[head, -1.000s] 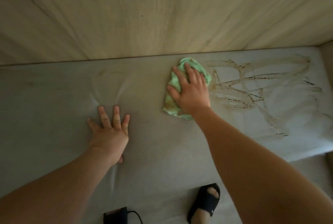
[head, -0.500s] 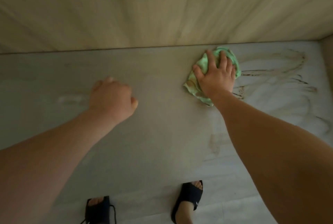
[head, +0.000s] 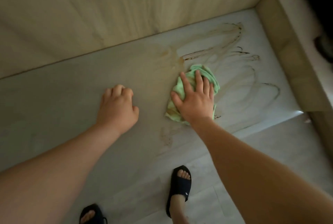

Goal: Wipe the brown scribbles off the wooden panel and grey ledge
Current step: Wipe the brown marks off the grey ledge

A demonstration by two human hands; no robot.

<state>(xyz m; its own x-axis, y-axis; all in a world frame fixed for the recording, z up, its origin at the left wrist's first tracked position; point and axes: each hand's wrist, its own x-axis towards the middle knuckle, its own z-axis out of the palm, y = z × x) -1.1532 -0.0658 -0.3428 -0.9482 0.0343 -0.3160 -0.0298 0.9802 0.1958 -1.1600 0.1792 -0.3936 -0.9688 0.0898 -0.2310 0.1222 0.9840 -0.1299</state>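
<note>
The right hand (head: 195, 101) lies flat, fingers spread, pressing a green cloth (head: 210, 77) onto the grey ledge (head: 72, 101); brown scribbles (head: 242, 52) loop beyond and right of it. The left hand (head: 117, 106) is curled into an empty fist nearby, below the wooden panel (head: 108, 16)

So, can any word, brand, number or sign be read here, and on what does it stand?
None can be read.
Right foot's black sandal: small white mark, too small to read.
Brown scribbles on the grey ledge: only loops, no letters.
</note>
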